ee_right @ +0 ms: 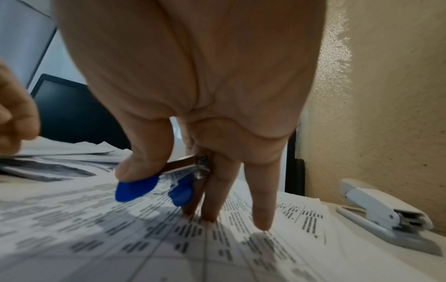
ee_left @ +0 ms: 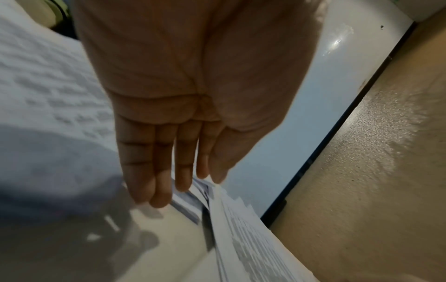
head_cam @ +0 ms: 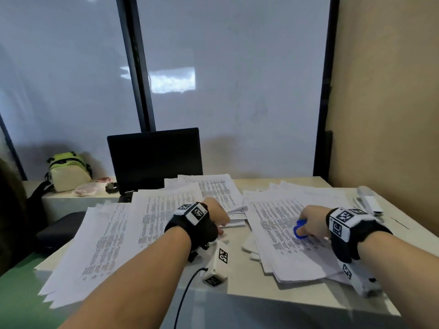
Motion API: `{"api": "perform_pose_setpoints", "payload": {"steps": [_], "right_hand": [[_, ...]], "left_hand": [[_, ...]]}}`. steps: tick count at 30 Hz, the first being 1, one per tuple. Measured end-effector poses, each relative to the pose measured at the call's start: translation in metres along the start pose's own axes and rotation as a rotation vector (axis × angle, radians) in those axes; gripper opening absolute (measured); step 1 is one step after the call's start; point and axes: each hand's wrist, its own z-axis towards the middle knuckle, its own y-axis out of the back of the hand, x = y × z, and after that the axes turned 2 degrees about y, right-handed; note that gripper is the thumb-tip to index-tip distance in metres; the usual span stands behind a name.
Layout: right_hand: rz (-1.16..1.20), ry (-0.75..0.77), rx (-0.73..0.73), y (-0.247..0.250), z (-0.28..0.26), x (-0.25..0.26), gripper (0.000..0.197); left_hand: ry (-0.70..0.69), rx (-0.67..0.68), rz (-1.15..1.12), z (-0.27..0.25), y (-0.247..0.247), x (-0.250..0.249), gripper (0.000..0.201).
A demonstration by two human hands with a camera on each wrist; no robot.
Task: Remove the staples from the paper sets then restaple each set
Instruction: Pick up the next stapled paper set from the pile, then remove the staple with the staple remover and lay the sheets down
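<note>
Printed paper sets cover the desk: a fanned pile at left [head_cam: 111, 236], one in the middle [head_cam: 213, 188] and a stack at right [head_cam: 282, 236]. My right hand [head_cam: 313, 222] grips a blue-handled staple remover [head_cam: 299, 230] over the right stack. In the right wrist view the thumb presses one blue pad of the staple remover [ee_right: 135, 190] while the other fingers [ee_right: 262, 215] touch the page. My left hand [head_cam: 219, 223] lies with straight fingers [ee_left: 154, 187] at the edge of a small paper stack [ee_left: 193, 202]. A white stapler [ee_right: 386, 213] sits by the wall.
A dark laptop [head_cam: 154, 160] stands behind the papers, and a green bag [head_cam: 67, 172] on a side shelf at left. The beige wall [head_cam: 384, 115] closes the right side. A small pale sliver like a loose staple [ee_left: 111, 223] lies on the desk [head_cam: 261, 293].
</note>
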Motion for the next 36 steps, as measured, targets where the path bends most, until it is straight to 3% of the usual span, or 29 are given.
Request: {"api": "perform_pose_setpoints", "payload": {"steps": [3,6,10,14,17,19,22,25,30,36], "right_hand": [[-0.039,0.037,0.026,0.003,0.000,0.002,0.022],[-0.061,0.068,0.034,0.005,0.001,0.000,0.023],[-0.035,0.090,0.032,0.004,0.007,-0.007,0.034],[0.003,0.112,0.018,0.005,0.009,-0.011,0.045],[0.022,0.132,0.017,0.006,0.010,-0.015,0.045],[0.033,0.139,0.014,0.006,0.011,-0.017,0.044],[0.046,0.140,0.021,0.006,0.012,-0.021,0.043],[0.059,0.144,0.029,0.007,0.012,-0.022,0.042],[0.086,0.160,0.025,0.006,0.012,-0.024,0.039],[0.149,0.158,0.009,0.000,0.007,-0.033,0.036]], "left_hand": [[-0.006,0.082,-0.072,0.013,-0.028,-0.015,0.032],[0.020,0.112,-0.143,0.028,-0.048,-0.025,0.029],[0.033,0.044,-0.163,0.043,-0.061,-0.038,0.032],[0.030,-0.035,-0.327,0.051,-0.064,-0.051,0.040],[-0.044,-0.067,-0.353,0.052,-0.066,-0.063,0.023],[-0.076,-0.040,-0.349,0.051,-0.067,-0.069,0.030],[-0.146,-0.063,-0.394,0.054,-0.069,-0.076,0.016],[-0.226,-0.095,-0.539,0.049,-0.069,-0.087,0.021],[-0.356,-0.136,-0.452,0.038,-0.063,-0.099,0.024],[-0.379,-0.135,-0.400,0.026,-0.056,-0.087,0.030]]}}
